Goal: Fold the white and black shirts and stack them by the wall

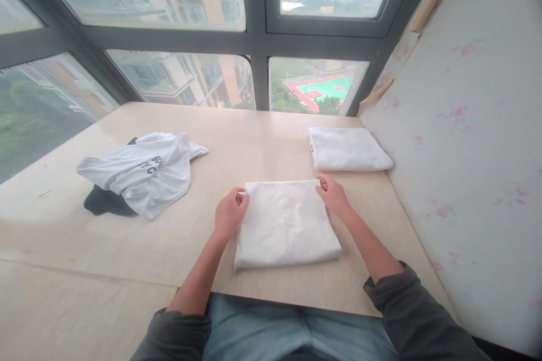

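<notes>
A folded white garment (288,225) lies flat in front of me as a neat, nearly rectangular bundle. My left hand (231,210) grips its far left corner, fingers curled around the edge. At the far right corner, my right hand (332,193) pinches the cloth in the same way. Just beyond my right hand rests a second folded white garment (350,149), close to the wall. Off to the left, a white T-shirt (156,172) with dark lettering lies loosely crumpled, partly covering a black cloth item (108,202).
Everything lies on a pale wooden surface (237,141) with a seam at its left front. Grey-framed windows (258,39) border the far and left sides. A flower-patterned wall (470,141) bounds the right. My legs (296,327) are against the near edge.
</notes>
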`<act>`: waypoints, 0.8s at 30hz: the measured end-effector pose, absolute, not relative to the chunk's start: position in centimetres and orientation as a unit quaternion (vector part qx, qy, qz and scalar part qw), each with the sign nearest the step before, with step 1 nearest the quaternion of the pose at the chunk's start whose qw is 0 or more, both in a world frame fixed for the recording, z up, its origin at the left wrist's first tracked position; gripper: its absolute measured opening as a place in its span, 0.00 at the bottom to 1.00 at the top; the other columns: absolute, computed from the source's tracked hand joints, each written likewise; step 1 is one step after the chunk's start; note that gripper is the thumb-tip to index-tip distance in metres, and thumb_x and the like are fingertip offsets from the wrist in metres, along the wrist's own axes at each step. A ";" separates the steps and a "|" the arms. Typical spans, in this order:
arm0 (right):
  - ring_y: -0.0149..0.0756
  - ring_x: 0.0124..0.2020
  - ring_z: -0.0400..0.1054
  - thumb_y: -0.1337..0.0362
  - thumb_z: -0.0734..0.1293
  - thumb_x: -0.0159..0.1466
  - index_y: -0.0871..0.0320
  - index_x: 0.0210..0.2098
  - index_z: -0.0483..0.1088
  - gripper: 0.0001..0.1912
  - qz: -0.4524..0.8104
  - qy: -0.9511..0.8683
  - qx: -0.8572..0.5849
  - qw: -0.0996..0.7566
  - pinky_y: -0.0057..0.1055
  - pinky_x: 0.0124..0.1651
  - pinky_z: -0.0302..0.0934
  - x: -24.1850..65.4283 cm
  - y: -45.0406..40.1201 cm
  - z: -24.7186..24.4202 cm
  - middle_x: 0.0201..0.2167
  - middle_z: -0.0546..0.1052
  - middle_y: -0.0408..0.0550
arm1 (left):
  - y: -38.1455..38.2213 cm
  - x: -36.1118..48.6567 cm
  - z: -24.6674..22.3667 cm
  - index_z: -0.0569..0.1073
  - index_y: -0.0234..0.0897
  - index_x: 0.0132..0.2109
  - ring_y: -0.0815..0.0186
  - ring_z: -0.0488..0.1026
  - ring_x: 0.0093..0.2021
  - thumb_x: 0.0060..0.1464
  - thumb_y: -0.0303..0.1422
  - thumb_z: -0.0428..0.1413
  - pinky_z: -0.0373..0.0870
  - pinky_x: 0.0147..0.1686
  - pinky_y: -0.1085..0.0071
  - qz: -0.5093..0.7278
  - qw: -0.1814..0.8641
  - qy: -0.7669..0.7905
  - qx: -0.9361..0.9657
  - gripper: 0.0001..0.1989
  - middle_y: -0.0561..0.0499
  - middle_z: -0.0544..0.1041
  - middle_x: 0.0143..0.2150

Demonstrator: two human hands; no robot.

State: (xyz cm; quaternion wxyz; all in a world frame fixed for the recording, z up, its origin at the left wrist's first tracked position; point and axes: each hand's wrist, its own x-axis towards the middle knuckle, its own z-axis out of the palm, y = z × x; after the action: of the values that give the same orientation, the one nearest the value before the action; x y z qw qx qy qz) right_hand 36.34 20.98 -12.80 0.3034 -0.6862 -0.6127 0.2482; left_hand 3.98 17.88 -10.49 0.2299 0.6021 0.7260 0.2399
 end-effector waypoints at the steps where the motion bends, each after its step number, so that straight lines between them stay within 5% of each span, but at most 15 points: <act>1: 0.35 0.36 0.73 0.66 0.64 0.60 0.58 0.50 0.73 0.18 0.251 -0.611 -0.685 0.308 0.30 0.44 0.64 36.5 21.0 -12.9 0.37 0.80 0.49 | 17.8 4.0 -10.4 0.72 0.41 0.49 0.61 0.74 0.37 0.58 0.41 0.52 0.63 0.38 0.68 0.234 0.229 0.728 0.602 0.15 0.51 0.79 0.36; 8: 0.34 0.32 0.72 0.65 0.63 0.59 0.58 0.50 0.74 0.20 0.260 -0.606 -0.674 0.331 0.31 0.41 0.65 36.7 20.8 -13.2 0.34 0.79 0.47 | 20.4 3.8 -10.4 0.67 0.36 0.58 0.59 0.76 0.41 0.54 0.45 0.56 0.65 0.41 0.66 0.206 0.262 0.734 0.592 0.27 0.48 0.79 0.40; 18: 0.35 0.29 0.70 0.62 0.64 0.58 0.58 0.49 0.75 0.20 0.258 -0.606 -0.675 0.332 0.31 0.38 0.63 36.8 21.0 -13.3 0.29 0.77 0.45 | 24.1 4.0 -10.7 0.75 0.37 0.33 0.63 0.72 0.32 0.46 0.44 0.58 0.63 0.31 0.71 0.225 0.326 0.684 0.612 0.14 0.52 0.76 0.29; 24: 0.34 0.30 0.70 0.60 0.62 0.59 0.60 0.49 0.74 0.20 0.256 -0.605 -0.665 0.356 0.31 0.39 0.64 36.4 20.8 -12.7 0.32 0.77 0.47 | 22.6 3.2 -9.8 0.72 0.37 0.34 0.63 0.72 0.34 0.50 0.47 0.53 0.65 0.32 0.71 0.266 0.317 0.680 0.605 0.17 0.52 0.75 0.30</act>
State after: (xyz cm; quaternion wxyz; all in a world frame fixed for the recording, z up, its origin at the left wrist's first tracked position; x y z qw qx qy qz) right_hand 36.37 20.77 -12.74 0.3563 -0.6649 -0.6046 0.2557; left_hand 3.20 22.58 -9.80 0.3166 0.6050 0.6804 0.2661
